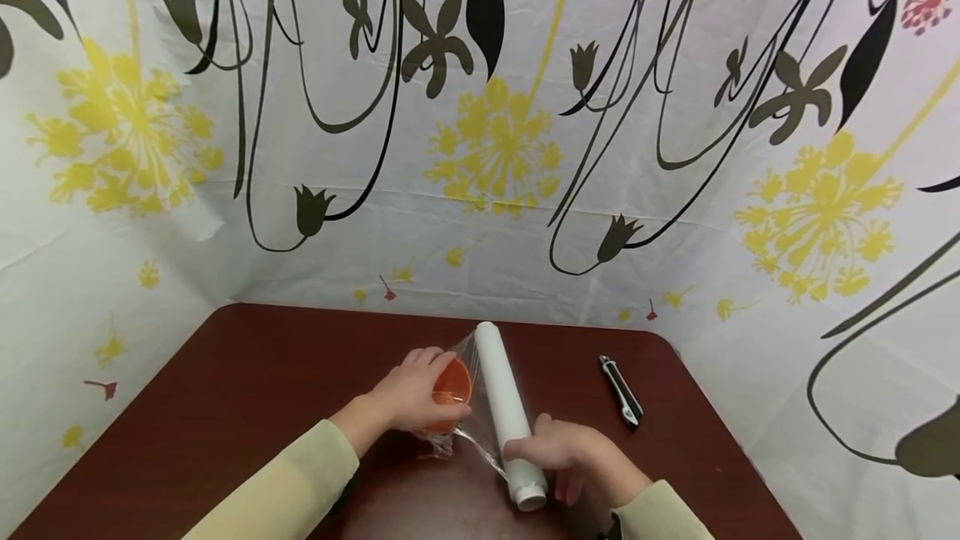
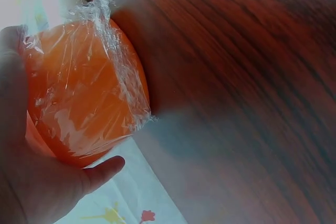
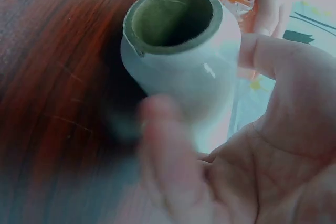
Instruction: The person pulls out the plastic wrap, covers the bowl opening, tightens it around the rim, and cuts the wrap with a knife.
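In the head view my left hand grips an orange bowl, fingers over its far side and thumb along its near side. The bowl is tilted, and part of it is hidden behind the hand. Crinkled clear cling film covers it in the left wrist view, bunched along one edge. A sheet of film stretches from the bowl to a white cling film roll. My right hand holds the roll near its close end, thumb across the top and fingers at the side. The roll's hollow core faces the right wrist camera.
A black and white box cutter lies on the dark red wooden table, right of the roll. Behind and beside the table hangs a white sheet printed with flowers.
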### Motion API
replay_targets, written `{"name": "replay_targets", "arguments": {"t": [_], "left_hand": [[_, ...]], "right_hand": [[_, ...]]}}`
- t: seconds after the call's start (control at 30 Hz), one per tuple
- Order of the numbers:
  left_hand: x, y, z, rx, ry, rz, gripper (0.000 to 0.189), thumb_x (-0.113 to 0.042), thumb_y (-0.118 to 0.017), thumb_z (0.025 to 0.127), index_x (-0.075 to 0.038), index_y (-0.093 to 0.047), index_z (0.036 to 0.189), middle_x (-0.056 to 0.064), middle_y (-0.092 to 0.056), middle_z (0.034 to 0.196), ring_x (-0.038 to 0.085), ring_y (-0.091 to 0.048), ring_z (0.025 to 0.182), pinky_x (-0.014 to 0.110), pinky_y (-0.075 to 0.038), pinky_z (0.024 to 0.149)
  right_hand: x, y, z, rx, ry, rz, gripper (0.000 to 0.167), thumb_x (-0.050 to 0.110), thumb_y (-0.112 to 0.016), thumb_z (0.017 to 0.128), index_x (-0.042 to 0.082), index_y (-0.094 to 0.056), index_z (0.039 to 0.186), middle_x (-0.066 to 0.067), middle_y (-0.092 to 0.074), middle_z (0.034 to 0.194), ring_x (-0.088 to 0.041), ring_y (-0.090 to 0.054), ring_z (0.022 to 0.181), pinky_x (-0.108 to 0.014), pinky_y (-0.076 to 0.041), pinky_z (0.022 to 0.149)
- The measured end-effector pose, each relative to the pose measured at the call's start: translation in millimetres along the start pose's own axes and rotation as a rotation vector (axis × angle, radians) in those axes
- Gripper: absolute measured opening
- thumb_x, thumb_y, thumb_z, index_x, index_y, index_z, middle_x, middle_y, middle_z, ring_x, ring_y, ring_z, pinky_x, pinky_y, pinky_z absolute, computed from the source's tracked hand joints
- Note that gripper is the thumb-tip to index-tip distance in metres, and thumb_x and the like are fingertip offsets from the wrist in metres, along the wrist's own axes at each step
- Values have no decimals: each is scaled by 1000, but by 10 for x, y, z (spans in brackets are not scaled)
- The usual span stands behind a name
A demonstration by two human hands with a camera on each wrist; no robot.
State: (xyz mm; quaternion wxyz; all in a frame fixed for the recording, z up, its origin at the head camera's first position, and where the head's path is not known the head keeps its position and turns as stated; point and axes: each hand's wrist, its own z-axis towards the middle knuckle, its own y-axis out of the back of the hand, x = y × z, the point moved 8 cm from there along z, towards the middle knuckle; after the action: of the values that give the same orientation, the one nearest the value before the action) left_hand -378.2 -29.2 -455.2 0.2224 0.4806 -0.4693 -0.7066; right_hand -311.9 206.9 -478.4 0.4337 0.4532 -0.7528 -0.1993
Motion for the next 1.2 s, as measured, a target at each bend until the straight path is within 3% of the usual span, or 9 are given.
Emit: {"name": "replay_targets", "arguments": {"t": [0.13, 0.27, 0.43, 0.63, 0.87, 1.2], "left_hand": [[9, 4, 5, -1, -5, -2, 98, -67, -78, 89, -15, -47, 165, 15, -48, 165, 39, -43, 153, 62, -49, 115], [6, 3, -5, 0, 4, -1, 98, -68, -78, 88, -16, -48, 165, 14, -48, 165, 37, -44, 152, 62, -50, 114], [3, 14, -23, 6, 6, -15, 98, -68, -78, 88, -15, -48, 165, 14, -48, 167, 38, -44, 152, 62, -49, 114], [54, 66, -55, 1, 19, -11, 98, -67, -80, 87, -16, -48, 165, 14, -47, 167, 38, -43, 154, 65, -47, 116], [97, 88, -92, 14, 9, -22, 98, -68, -79, 88, -15, -49, 165, 15, -47, 167, 39, -42, 155, 67, -46, 117], [165, 139, -108, -10, 10, -16, 97, -66, -81, 87, -15, -50, 164, 13, -51, 164, 38, -43, 153, 67, -48, 115]], "right_hand": [[31, 124, 53, 6, 48, 26, 74, 60, -74, 95, -2, -59, 134, -16, -67, 105, -34, -73, 76, -48, -64, 64], [81, 224, 185, -76, 96, 167, 61, 54, -71, 103, -2, -66, 128, -15, -69, 107, -31, -74, 83, -44, -64, 66], [91, 217, 324, -160, 99, 240, 60, 49, -74, 101, -5, -67, 125, -15, -68, 106, -30, -73, 85, -44, -65, 68], [126, 203, 357, -223, 123, 301, 53, 41, -77, 96, -7, -69, 119, -17, -69, 106, -31, -71, 87, -49, -66, 67], [187, 125, 376, -232, 132, 280, 57, 40, -76, 94, -11, -68, 118, -17, -69, 105, -30, -74, 86, -52, -66, 69], [187, 130, 392, -335, 98, 214, 53, 41, -79, 89, -7, -67, 106, -14, -68, 98, -26, -71, 83, -46, -64, 70]]}}
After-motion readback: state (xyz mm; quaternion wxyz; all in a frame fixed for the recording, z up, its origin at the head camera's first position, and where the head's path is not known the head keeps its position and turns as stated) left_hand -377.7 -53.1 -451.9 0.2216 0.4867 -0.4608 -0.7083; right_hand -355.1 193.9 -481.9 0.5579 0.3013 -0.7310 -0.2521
